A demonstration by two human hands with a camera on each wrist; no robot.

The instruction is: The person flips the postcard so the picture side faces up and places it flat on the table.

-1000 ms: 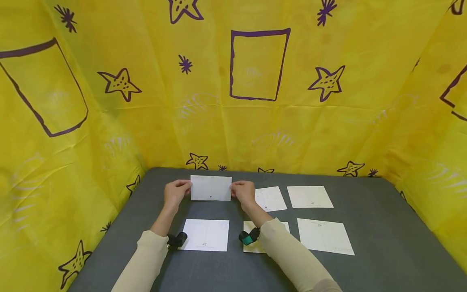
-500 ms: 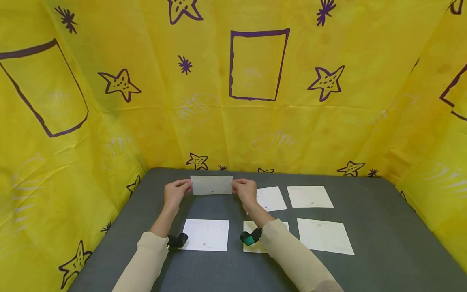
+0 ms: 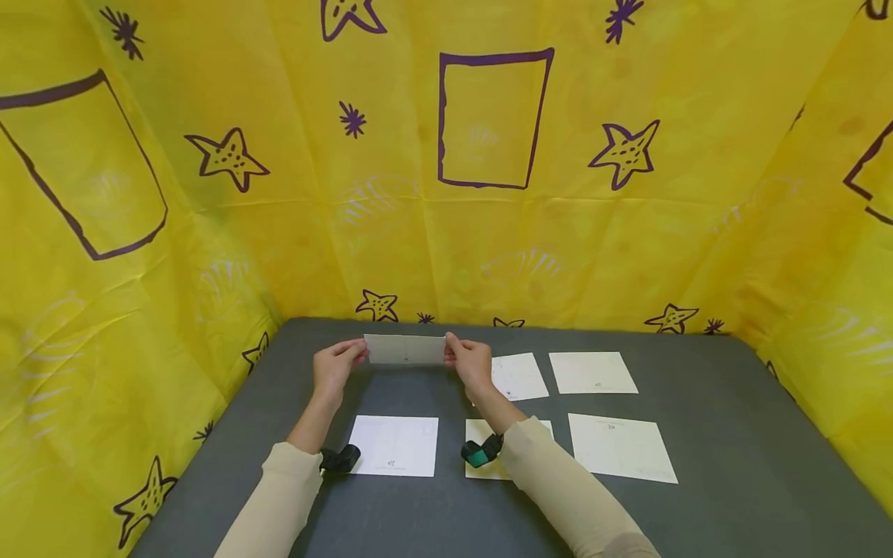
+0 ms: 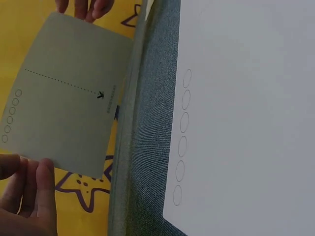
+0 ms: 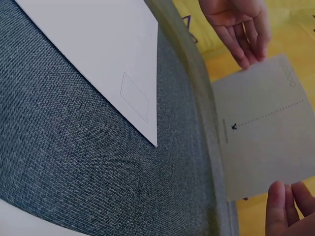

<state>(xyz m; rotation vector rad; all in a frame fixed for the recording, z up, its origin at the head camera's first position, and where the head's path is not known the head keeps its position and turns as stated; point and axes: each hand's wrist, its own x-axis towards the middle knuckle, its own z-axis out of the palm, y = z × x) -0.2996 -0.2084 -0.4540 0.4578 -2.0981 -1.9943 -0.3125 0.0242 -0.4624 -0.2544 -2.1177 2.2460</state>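
Both hands hold one white postcard [image 3: 405, 349] up over the far left part of the table, tilted so that it looks thin in the head view. My left hand [image 3: 333, 366] pinches its left edge between thumb and fingers. At the opposite edge, my right hand [image 3: 470, 363] grips it the same way. In the left wrist view the held postcard [image 4: 69, 93] shows a dotted line, a small black mark and a row of ovals. Nearer me, below the left hand, lies another postcard [image 3: 394, 446] flat on the table.
Several more postcards lie right of centre: one behind the right wrist [image 3: 522, 375], one at the far right [image 3: 593, 373], one at the near right [image 3: 622, 448]. The right forearm partly covers a yellowish card [image 3: 481, 470]. A yellow patterned cloth [image 3: 488, 232] surrounds the dark grey table [image 3: 753, 465].
The held postcard has tipped further, its face foreshortening from a tall rectangle to a narrow strip. My right fingers have shifted up slightly along its edge. The cards on the table stay put.
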